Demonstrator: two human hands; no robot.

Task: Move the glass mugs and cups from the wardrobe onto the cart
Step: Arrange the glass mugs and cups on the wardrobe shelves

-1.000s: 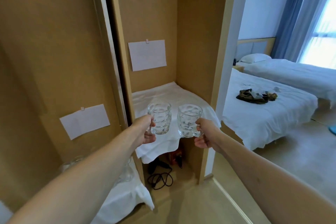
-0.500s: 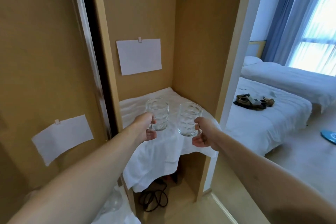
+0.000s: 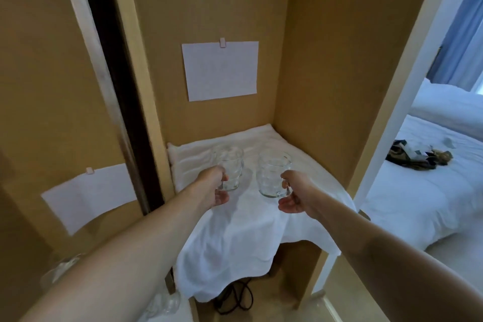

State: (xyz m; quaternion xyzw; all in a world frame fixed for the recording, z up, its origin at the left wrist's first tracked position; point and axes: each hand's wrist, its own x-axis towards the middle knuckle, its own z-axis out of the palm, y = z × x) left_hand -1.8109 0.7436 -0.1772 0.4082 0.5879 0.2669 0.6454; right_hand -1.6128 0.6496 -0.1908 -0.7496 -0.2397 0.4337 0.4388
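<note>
While both your arms reach into the wardrobe (image 3: pixel 308 42), each hand has a glass mug by its handle. Your left hand (image 3: pixel 215 187) curls its grip round the handle of the left mug (image 3: pixel 230 168); the fingers cover the handle, so you cannot see it. Your right hand (image 3: pixel 294 195) pinches the handle of the right mug (image 3: pixel 273 175) between thumb and curled fingers, and only a sliver of that handle shows. Both mugs stand upright over the white cloth (image 3: pixel 235 230) that drapes the wardrobe shelf, side by side and apart from each other. Whether their bases touch the cloth or hang just above it cannot be told, since the clear glass blurs into the white.

Above the mugs, a white sheet of paper (image 3: pixel 220 70) is clipped to the wardrobe's back wall. Left of the wardrobe opening, a second sheet (image 3: pixel 88 195) is blurred on the door panel. Below the cloth's hanging edge, a dark cable (image 3: pixel 235 298) is partly hidden. At the lower left, beneath your left forearm, something glassy (image 3: pixel 167 304) is cut off and too smeared to name. Right of the wardrobe, a bed (image 3: pixel 428 191) carries a dark, indistinct bundle (image 3: pixel 415 158).
</note>
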